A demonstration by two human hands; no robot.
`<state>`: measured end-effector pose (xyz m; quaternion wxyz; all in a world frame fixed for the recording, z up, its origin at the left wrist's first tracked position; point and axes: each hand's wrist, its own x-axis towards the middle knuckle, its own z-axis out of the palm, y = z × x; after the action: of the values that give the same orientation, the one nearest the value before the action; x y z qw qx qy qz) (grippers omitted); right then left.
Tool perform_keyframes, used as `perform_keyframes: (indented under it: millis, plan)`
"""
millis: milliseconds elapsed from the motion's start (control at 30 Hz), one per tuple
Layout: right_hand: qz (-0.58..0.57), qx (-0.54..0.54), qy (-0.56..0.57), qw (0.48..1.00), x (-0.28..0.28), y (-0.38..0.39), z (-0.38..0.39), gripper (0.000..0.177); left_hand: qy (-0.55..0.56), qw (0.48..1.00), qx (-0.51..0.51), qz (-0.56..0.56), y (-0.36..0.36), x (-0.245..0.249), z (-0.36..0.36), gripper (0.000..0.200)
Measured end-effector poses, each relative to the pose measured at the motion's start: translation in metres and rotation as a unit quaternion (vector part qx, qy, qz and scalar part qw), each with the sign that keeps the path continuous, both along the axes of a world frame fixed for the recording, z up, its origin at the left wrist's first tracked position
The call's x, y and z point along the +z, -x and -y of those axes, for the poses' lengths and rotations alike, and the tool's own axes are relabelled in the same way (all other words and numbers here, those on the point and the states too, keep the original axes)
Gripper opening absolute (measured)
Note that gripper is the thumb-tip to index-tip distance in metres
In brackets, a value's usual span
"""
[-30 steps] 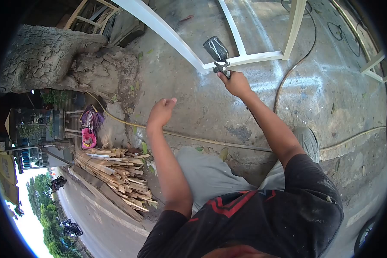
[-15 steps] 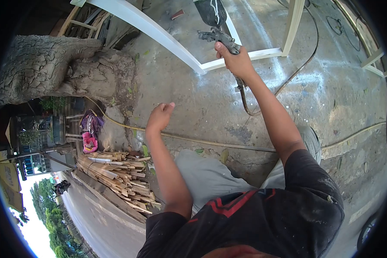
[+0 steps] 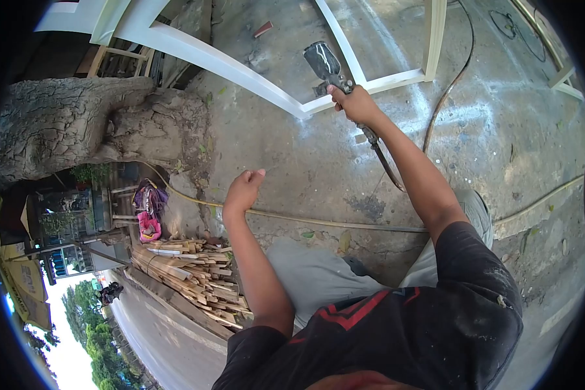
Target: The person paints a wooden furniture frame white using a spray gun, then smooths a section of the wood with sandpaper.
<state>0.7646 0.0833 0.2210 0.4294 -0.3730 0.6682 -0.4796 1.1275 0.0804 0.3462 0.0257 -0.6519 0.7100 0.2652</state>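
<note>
Right hand: the right hand [image 3: 356, 106] is wrapped tight around the handle of a spray gun [image 3: 328, 68], arm stretched forward.
Spray gun: its dark cup tilts up, just over the corner of a white wooden frame [image 3: 240, 65] lying on the concrete floor [image 3: 487, 149].
Hose: a hose [image 3: 380, 153] trails from the gun along the forearm.
Left hand: the left hand [image 3: 243, 191] hangs in the air, fingers loosely curled, holding nothing.
Nearby: wood offcuts [image 3: 188, 273] stacked beside a tree trunk [image 3: 78, 123].

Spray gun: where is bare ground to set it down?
Bare concrete between the left hand and the right hand gripping the spray gun, bordered by white frame and yellow hose. Crowded left: wood pile, tree trunk.
</note>
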Motion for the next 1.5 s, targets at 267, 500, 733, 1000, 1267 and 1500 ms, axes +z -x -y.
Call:
perform_keyframes:
  millis: [267, 500, 733, 1000, 1267, 1500]
  plan:
    - [0.172, -0.006, 0.282, 0.944, 0.182, -0.004, -0.001, 0.060, -0.005, 1.000, 0.002, 0.004, 0.011, 0.007, -0.002, 0.054]
    - [0.207, -0.006, 0.316, 0.926, 0.205, -0.021, -0.003, 0.057, -0.014, 1.000, -0.005, 0.003, 0.015, 0.008, 0.003, 0.059]
    - [-0.150, -0.061, 0.002, 0.987, 0.090, -0.018, -0.088, 0.059, -0.002, 1.000, -0.004, 0.001, 0.017, 0.018, 0.000, 0.058]
    - [-0.270, -0.230, -0.119, 0.927, 0.032, -0.004, -0.203, 0.053, 0.005, 0.998, -0.042, -0.051, 0.058, 0.029, -0.005, 0.055]
    - [-0.405, -0.376, 0.016, 0.833, 0.225, 0.080, -0.241, 0.052, 0.010, 0.987, -0.112, -0.115, 0.084, 0.042, -0.022, 0.053]
    - [-0.414, -0.403, 0.257, 0.775, 0.343, 0.105, -0.249, 0.060, 0.020, 0.987, -0.131, -0.096, 0.083, 0.036, -0.021, 0.051]
